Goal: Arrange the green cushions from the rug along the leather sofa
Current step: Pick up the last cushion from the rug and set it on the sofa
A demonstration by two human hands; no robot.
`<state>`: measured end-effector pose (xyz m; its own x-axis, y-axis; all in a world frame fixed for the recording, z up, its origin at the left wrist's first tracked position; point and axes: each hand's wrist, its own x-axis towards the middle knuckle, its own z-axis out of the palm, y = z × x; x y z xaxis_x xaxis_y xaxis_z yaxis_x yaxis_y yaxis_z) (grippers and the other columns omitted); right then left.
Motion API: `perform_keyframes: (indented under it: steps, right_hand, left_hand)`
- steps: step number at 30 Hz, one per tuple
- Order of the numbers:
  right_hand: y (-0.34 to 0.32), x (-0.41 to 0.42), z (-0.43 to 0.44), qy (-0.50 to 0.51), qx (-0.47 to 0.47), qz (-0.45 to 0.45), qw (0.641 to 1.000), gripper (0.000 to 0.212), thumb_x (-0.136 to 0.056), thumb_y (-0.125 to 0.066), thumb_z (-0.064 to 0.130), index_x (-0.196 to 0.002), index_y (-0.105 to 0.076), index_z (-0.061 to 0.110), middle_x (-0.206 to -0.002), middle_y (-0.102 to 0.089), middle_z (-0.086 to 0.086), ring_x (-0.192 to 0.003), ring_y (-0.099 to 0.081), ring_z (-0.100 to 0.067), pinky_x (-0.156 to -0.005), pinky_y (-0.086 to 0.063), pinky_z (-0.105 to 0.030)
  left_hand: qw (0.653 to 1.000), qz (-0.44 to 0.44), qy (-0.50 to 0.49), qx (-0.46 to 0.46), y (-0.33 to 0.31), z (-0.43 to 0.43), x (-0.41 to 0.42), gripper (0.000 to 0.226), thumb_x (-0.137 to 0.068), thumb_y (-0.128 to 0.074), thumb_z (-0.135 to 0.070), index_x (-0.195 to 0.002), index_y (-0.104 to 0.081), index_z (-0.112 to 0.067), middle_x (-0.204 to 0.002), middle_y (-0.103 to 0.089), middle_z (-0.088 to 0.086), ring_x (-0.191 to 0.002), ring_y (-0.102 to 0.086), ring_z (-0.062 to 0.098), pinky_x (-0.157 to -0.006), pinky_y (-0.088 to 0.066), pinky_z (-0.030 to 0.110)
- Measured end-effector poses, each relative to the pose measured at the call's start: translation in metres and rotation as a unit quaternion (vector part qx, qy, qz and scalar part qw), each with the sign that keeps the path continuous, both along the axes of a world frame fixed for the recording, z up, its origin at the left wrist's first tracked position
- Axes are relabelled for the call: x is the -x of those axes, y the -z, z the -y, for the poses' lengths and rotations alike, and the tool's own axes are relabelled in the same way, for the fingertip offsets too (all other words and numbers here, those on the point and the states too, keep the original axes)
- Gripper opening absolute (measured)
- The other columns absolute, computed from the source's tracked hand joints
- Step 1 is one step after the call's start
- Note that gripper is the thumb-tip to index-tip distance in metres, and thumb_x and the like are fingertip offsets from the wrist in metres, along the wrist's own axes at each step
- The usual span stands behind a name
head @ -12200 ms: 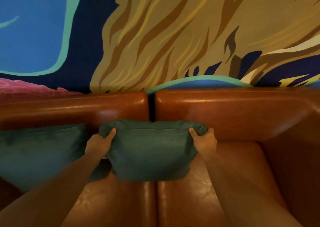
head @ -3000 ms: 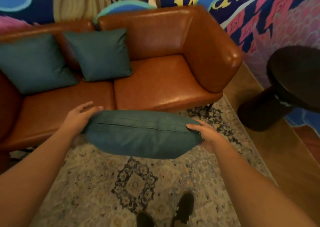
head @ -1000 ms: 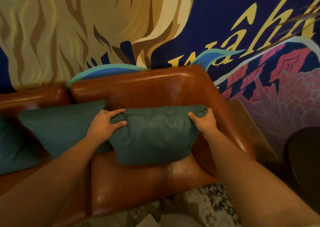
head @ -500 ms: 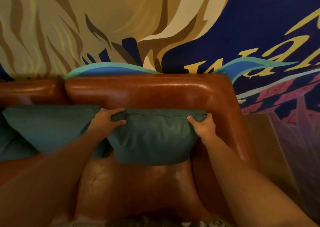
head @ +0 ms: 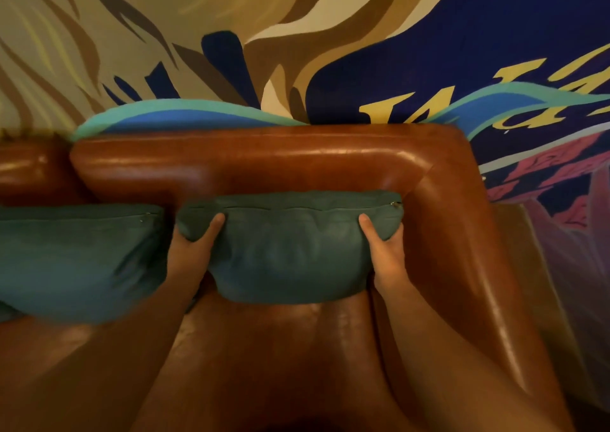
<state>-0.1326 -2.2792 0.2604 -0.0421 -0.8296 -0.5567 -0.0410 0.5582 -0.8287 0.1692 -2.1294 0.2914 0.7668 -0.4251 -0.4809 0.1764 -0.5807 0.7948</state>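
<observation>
A green cushion [head: 290, 250] stands upright on the right seat of the brown leather sofa [head: 251, 164], its zip edge on top and its back against the backrest. My left hand [head: 193, 250] grips its upper left corner, thumb on the front face. My right hand [head: 384, 250] grips its upper right corner in the same way, close to the sofa's right arm [head: 462, 266]. A second green cushion [head: 76, 260] leans against the backrest just to the left, its near edge partly hidden by my left forearm.
A painted mural wall [head: 297, 42] rises directly behind the backrest. Bare leather seat [head: 280, 349] lies between my forearms in front of the held cushion. A strip of wooden floor [head: 561, 299] shows past the right arm.
The cushion has gone down and back against the backrest on the right seat. My hands have slid lower along its top corners, and my head has come closer to the sofa.
</observation>
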Motion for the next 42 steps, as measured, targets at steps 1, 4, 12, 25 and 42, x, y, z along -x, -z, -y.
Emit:
perform_keyframes:
  steps: [1, 4, 12, 25, 42]
  right_hand:
    - [0.007, -0.001, -0.006, 0.002, -0.007, 0.018, 1.000, 0.096, -0.062, -0.092, 0.064, -0.145, -0.053, 0.038, -0.131, -0.070, 0.013, -0.121, -0.067, -0.011, -0.109, -0.053, -0.042]
    - [0.015, -0.007, -0.012, 0.001, -0.038, 0.062, 0.997, 0.087, -0.057, -0.092, 0.069, -0.134, -0.062, 0.041, -0.125, -0.075, 0.012, -0.118, -0.070, -0.012, -0.107, -0.054, -0.047]
    - [0.008, -0.021, 0.009, -0.009, -0.058, 0.051, 0.997, 0.085, -0.056, -0.091, 0.074, -0.131, -0.064, 0.046, -0.122, -0.076, 0.015, -0.114, -0.072, -0.014, -0.104, -0.056, -0.050]
    - [-0.027, -0.064, -0.049, -0.185, 0.353, -0.441, 0.804, 0.066, -0.095, -0.061, 0.043, -0.156, -0.045, 0.023, -0.170, -0.023, -0.016, -0.160, -0.015, -0.038, -0.124, -0.010, -0.065]
    - [-0.010, 0.023, 0.036, -0.220, 0.138, -0.266, 0.928, 0.095, -0.093, -0.061, 0.069, -0.167, -0.011, 0.038, -0.173, -0.021, -0.002, -0.158, -0.022, -0.025, -0.130, -0.020, -0.051]
  left_hand:
    - [0.999, -0.039, -0.010, 0.021, 0.007, -0.003, 0.004, 0.088, -0.064, -0.085, -0.076, -0.140, -0.058, -0.041, -0.130, -0.070, -0.015, -0.121, -0.065, 0.013, -0.107, -0.053, 0.049]
    - [0.990, -0.126, -0.028, 0.056, 0.015, 0.003, 0.007, 0.069, -0.076, -0.082, -0.065, -0.138, -0.057, -0.048, -0.126, -0.070, -0.019, -0.119, -0.065, 0.015, -0.093, -0.058, 0.053]
    - [0.989, -0.139, -0.039, 0.037, 0.006, 0.028, -0.010, 0.091, -0.055, -0.090, -0.078, -0.135, -0.057, -0.049, -0.134, -0.066, -0.011, -0.126, -0.060, 0.030, -0.099, -0.049, 0.072]
    - [0.833, 0.482, 0.270, -0.015, -0.014, 0.029, 0.036, 0.062, -0.102, -0.056, -0.051, -0.159, -0.043, -0.029, -0.166, -0.033, 0.016, -0.155, -0.027, 0.040, -0.125, -0.014, 0.063]
    - [0.974, 0.203, 0.100, -0.015, 0.009, 0.012, -0.019, 0.094, -0.090, -0.069, -0.066, -0.165, -0.024, -0.031, -0.167, -0.032, 0.011, -0.152, -0.033, 0.029, -0.122, -0.027, 0.042]
